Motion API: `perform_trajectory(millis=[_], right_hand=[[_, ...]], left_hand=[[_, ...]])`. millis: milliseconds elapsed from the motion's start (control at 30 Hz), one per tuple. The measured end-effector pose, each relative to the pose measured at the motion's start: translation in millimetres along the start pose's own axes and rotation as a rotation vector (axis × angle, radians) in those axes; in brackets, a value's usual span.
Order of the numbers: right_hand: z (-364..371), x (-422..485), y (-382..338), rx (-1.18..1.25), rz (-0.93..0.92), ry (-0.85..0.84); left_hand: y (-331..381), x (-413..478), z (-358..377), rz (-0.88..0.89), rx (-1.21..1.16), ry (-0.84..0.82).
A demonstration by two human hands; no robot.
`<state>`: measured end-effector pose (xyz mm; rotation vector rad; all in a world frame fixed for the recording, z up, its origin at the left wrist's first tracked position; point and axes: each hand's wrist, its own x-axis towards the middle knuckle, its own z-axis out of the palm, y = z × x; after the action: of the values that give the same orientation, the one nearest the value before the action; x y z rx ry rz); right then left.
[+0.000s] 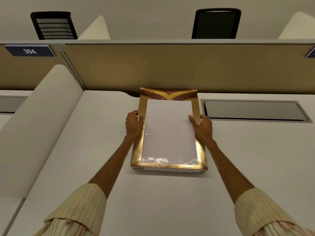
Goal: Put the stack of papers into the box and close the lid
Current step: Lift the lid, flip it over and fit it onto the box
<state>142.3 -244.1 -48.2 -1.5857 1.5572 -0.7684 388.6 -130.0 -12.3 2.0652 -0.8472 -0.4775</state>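
A shiny gold box (168,166) lies on the white desk (170,201) in front of me. A white stack of papers (168,130) lies flat inside it and fills most of the floor. The brown and gold lid (168,95) is folded back at the far end, against the partition. My left hand (134,124) clasps the box's left wall, thumb over the rim. My right hand (202,127) clasps the right wall, and its thumb touches the papers' right edge.
A tan partition (170,68) rises right behind the box. A grey cable hatch (254,110) is set into the desk to the right. A cream side divider (42,125) slopes down on the left. Two black chairs (215,23) stand beyond the partition.
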Motion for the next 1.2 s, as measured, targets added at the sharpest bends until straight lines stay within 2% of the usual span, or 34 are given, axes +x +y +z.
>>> perform_trajectory(millis=[267, 433, 633, 867, 1000, 1200], right_hand=[[11.1, 54.0, -29.8, -0.041, -0.019, 0.057], [11.5, 80.6, -29.7, -0.097, 0.089, 0.102], [15.4, 81.6, -21.2, -0.136, 0.163, 0.151], [19.6, 65.1, -21.9, -0.107, 0.103, 0.207], [15.9, 55.8, -28.2, -0.212, 0.007, 0.219], [16.8, 29.3, -24.0, -0.373, -0.138, 0.195]], left_hand=[[20.9, 46.0, 19.5, -0.064, 0.116, 0.087], [13.8, 63.4, 29.7, -0.123, 0.185, 0.093], [-0.2, 61.6, 39.6, -0.069, 0.271, 0.084], [-4.7, 59.8, 37.4, -0.025, 0.328, 0.029], [1.4, 47.9, 43.2, 0.024, 0.496, 0.049], [12.7, 11.9, 52.0, 0.057, 0.364, 0.055]])
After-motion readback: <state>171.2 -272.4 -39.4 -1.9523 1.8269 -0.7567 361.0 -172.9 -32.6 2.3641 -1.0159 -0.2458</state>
